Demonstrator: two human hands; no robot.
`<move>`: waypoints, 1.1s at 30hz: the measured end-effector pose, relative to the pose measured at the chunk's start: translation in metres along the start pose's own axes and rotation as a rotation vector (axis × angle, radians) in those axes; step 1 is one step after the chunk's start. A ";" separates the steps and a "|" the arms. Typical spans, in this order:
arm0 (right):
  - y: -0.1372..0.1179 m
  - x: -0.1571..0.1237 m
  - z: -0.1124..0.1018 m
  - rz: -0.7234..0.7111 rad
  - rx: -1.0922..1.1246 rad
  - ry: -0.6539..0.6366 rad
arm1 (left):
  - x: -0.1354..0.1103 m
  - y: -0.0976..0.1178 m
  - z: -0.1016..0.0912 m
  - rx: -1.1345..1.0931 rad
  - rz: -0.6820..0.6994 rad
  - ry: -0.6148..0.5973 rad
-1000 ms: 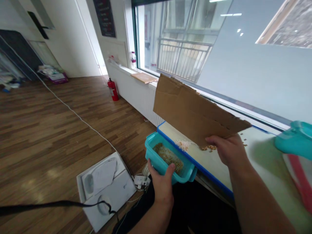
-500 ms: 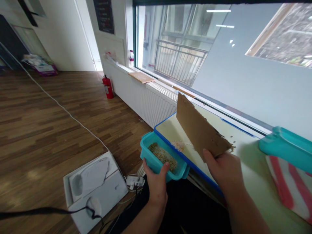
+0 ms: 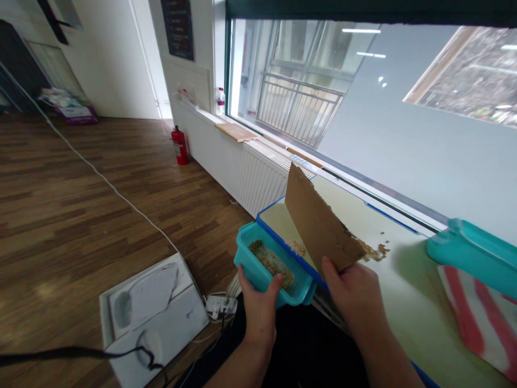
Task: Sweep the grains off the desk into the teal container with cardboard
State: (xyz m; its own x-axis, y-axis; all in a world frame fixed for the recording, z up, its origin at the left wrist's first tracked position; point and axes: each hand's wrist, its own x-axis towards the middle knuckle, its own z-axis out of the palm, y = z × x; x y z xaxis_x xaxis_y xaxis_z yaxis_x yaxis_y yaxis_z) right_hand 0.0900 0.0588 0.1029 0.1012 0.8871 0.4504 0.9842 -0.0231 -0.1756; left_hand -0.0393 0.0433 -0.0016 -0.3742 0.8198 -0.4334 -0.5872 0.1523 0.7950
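My left hand (image 3: 260,307) grips the near wall of a teal plastic container (image 3: 251,265) with brownish-green grains (image 3: 271,262) in it, held just below the table's blue edge (image 3: 287,245). My right hand (image 3: 351,299) holds a piece of brown cardboard (image 3: 317,223) standing on edge on the pale table (image 3: 404,280). A small heap of pale grains (image 3: 298,248) lies left of the cardboard near the edge. Brown grains (image 3: 374,251) lie scattered to its right.
A second teal container (image 3: 472,256) and a red-striped white cloth (image 3: 480,318) sit at the table's right. On the wooden floor to the left lie a white flat device (image 3: 149,312) with cables and a black cable (image 3: 60,353). Radiator and window run behind the table.
The cardboard has dropped from lifted and flat-facing to standing edge-down on the table, and has swept left towards the edge. The container stays under the edge.
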 end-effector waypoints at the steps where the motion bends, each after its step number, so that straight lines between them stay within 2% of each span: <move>1: -0.004 -0.001 0.000 -0.007 0.001 0.007 | -0.001 0.002 0.000 0.008 -0.004 0.001; 10: -0.030 -0.011 0.006 -0.159 0.054 0.064 | -0.003 0.007 0.002 0.027 -0.001 0.049; 17: -0.026 -0.011 0.006 -0.151 0.030 0.086 | 0.004 0.007 0.000 -0.003 0.016 0.045; 23: -0.006 0.011 0.018 -0.132 0.181 0.001 | 0.013 0.009 -0.003 -0.004 0.015 0.023; 26: 0.002 0.015 0.023 -0.150 0.290 -0.087 | 0.016 0.009 -0.004 -0.010 0.004 0.011; 33: 0.013 0.005 0.008 -0.249 0.420 -0.256 | 0.016 0.009 -0.003 -0.022 -0.008 0.008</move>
State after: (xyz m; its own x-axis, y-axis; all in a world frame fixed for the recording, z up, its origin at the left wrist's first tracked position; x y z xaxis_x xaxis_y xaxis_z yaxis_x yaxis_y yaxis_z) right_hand 0.1023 0.0666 0.0959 -0.2174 0.9274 0.3045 0.8260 0.3410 -0.4488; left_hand -0.0531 0.0563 -0.0026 -0.3751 0.8142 -0.4432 -0.6055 0.1469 0.7822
